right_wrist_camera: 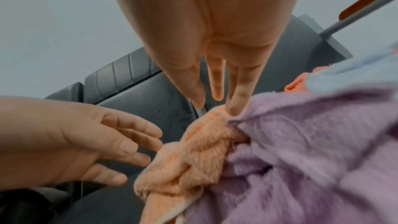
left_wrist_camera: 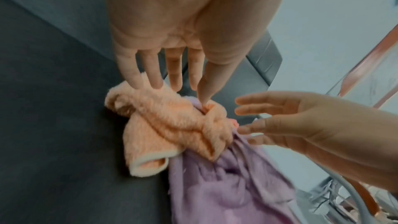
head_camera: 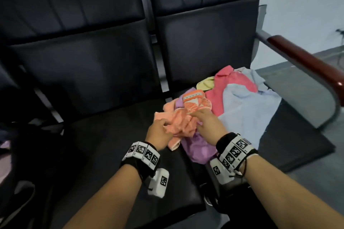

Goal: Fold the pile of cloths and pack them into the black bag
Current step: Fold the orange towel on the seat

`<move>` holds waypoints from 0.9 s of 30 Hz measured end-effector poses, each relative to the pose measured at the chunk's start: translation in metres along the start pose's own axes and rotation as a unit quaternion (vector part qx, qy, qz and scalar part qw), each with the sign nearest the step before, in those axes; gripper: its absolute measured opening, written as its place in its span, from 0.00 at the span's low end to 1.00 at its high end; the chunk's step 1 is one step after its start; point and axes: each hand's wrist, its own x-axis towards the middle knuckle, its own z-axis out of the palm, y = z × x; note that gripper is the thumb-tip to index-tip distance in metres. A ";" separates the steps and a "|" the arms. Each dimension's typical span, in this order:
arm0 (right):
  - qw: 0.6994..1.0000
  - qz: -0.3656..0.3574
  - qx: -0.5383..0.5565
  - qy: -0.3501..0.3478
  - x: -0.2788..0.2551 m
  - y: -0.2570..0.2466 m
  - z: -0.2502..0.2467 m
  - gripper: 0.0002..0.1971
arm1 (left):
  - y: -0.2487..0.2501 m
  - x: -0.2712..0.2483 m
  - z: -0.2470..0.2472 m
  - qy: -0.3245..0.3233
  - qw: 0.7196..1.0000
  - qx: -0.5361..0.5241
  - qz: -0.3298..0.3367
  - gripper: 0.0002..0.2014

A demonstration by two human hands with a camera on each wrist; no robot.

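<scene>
Both hands reach the orange cloth, which lies crumpled on the black seat at the 9 o'clock edge of the cloth pile. From the head view the left hand looks clenched, but the wrist views show its fingers straight and loose, touching the cloth, holding nothing. Likewise the right hand is released, one fingertip on the orange cloth beside the purple cloth. Only the head view shows pink, yellow and blue cloths at 1 o'clock.
</scene>
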 end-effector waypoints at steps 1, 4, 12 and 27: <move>1.000 -0.014 -0.001 -0.022 0.003 0.006 0.006 0.28 | -0.002 0.004 0.010 0.005 1.000 0.017 -0.006 0.22; 0.993 -0.074 -0.060 -0.074 0.011 0.017 0.028 0.32 | -0.010 0.015 0.026 0.014 0.995 0.092 -0.022 0.28; 0.991 -0.072 -0.110 0.016 0.026 0.033 0.049 0.11 | -0.029 0.033 0.031 0.031 0.982 0.178 -0.060 0.20; 0.921 -0.158 0.285 0.215 -0.004 -0.126 -0.068 0.09 | 0.037 -0.046 -0.135 0.204 0.936 -0.276 0.078 0.07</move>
